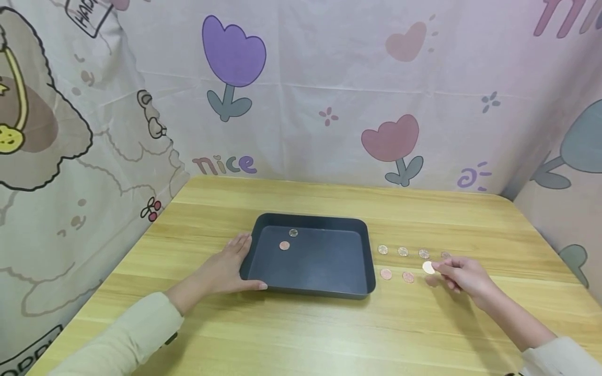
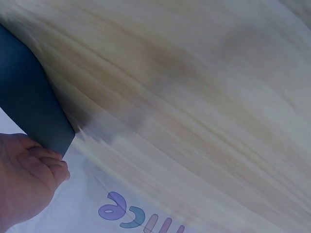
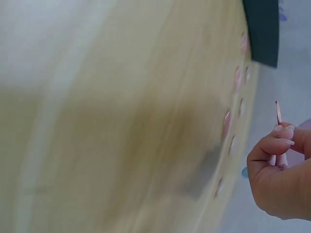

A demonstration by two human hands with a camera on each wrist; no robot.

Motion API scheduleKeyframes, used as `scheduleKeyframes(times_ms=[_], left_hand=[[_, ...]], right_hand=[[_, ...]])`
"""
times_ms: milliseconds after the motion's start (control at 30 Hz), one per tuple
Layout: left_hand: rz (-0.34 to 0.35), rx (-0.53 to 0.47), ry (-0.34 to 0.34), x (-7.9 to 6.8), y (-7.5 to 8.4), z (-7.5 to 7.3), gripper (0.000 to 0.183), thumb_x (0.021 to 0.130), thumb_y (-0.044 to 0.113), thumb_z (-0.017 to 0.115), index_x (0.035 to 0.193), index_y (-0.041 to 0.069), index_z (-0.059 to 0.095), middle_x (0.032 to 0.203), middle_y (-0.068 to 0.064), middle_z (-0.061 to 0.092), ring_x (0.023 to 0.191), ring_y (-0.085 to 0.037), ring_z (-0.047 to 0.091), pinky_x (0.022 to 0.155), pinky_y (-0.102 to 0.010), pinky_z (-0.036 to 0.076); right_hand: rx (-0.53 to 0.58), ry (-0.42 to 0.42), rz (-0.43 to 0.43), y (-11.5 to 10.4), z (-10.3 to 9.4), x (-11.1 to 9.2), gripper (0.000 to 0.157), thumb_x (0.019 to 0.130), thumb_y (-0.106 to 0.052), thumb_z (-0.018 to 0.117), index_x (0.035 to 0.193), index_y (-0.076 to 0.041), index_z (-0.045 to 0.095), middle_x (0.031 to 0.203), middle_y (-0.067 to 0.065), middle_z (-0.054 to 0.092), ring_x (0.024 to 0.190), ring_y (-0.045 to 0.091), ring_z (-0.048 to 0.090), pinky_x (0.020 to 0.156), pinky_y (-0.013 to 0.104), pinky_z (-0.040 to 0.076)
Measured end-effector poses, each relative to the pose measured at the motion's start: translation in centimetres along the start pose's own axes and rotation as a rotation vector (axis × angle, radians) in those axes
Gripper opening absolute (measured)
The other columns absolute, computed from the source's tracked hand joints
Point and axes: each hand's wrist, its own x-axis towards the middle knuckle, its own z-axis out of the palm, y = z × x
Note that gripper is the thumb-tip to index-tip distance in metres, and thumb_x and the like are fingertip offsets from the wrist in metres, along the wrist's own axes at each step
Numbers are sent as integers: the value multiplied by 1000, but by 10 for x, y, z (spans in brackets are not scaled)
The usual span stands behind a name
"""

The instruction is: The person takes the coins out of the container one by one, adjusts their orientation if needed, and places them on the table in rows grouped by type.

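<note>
- Head view: the left hand [image 1: 228,271] is spreading wide around the near corner of the tray [image 1: 320,261] on its own side, thumb on the near rim, fingers along the side wall, probably to steady it.
- The tray is lying on the table [image 1: 301,337] between the hands, within reach of both; two coins [image 1: 284,245] are resting inside, toward the left hand.
- The right hand [image 1: 465,279] is pinching a single coin [image 1: 428,267] narrowly above two rows of coins [image 1: 407,277]; the rows are running from beside the tray toward that hand, perhaps so each coin is easy to pick out.
- Left wrist view: the left fingertips are touching the tray's wall; the thumb is not showing.
- Right wrist view: thumb and finger are holding the pinched coin near its edge, leaving most of it sticking out.
</note>
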Motion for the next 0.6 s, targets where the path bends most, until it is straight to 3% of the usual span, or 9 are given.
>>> scheduleKeyframes(times_ms=[233,600], left_hand=[[-4,2,-1,0,2,-2,117,67,73,60,142,-10,26,150,-25,23,139,-41,22,107,-54,32],[-17,2,-5,-2,2,-2,117,67,74,60,142,-9,25,151,-24,22,139,-41,22,107,-54,32]], right_hand=[[-114,-1,63,27,-22,-4,25,94,-23,52,75,-7,56,59,-7,46,51,3,43,48,17,40],[-136,18,110,43,-33,-1,24,91,-18,55,69,-7,56,54,-5,47,46,4,43,44,18,40]])
